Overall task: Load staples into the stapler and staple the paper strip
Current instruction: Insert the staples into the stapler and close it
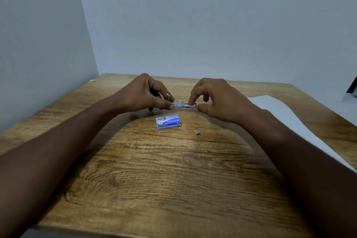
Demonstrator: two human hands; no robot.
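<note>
Wooden table (173, 179), pale walls (193, 15), small yellow scrap (93, 80) at the far-left table edge.

Left hand (146, 94) pinching, right hand (214, 98) pinching, forearms extended

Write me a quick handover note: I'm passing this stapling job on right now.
Left hand: grip shut on one end of the small silver metal stapler, held just above the wooden table.
Right hand: thumb at the stapler's other end, index finger pressing down on its top.
Blue cardboard staple box lies below the hands; a small grey block of staples lies loose to its right.
White paper strip lies at the table's right, untouched.
Done: loading seems underway; can't confirm staples are inside.
Left: finish loading, close, staple the strip.
</note>
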